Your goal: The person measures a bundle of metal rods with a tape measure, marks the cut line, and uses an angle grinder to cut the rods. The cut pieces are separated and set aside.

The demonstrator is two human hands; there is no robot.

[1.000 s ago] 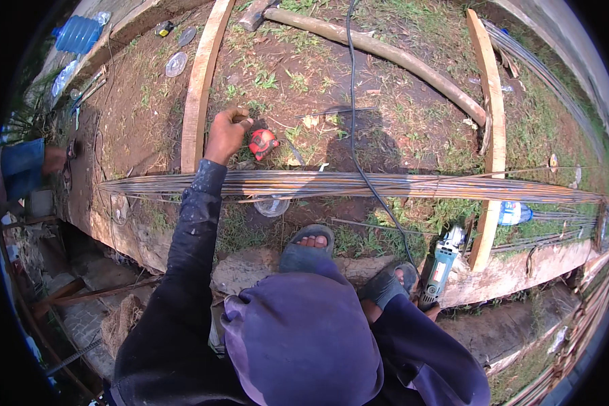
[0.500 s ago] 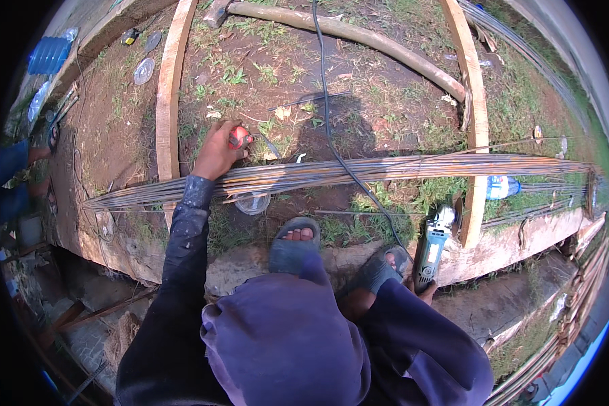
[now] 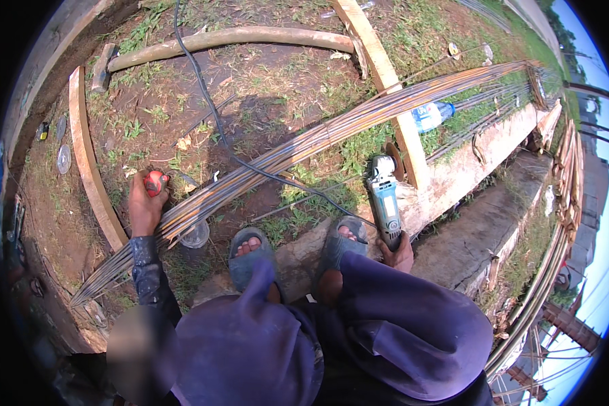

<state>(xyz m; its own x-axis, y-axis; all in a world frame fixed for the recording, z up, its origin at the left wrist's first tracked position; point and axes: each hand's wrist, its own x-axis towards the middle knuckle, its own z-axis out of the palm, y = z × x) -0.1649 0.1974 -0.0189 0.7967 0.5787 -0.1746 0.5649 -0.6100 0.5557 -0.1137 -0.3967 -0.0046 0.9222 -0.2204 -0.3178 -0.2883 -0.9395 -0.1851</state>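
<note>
My left hand [image 3: 144,208] is closed around a red and black tape measure [image 3: 156,183], just past the left part of a long bundle of thin steel rods [image 3: 318,139]. My right hand [image 3: 398,255] grips the rear end of a teal angle grinder [image 3: 387,206], whose metal head and disc point away from me beside a wooden beam [image 3: 413,152]. The rods lie across the ground and over this beam. A black cable [image 3: 213,108] crosses on top of the bundle and runs toward the grinder's rear.
Beyond the rods lies a long-handled hammer [image 3: 230,40]. Another wooden beam [image 3: 88,155] is at the left, and a clear plastic lid [image 3: 195,235] sits near my sandals. A water bottle [image 3: 432,116] lies right of the nearer beam. A concrete ledge [image 3: 477,210] drops off at right.
The view has swung to the right, so the rods now slant up to the right. My right hand shows more fully on the grinder. The left hand still holds the tape measure.
</note>
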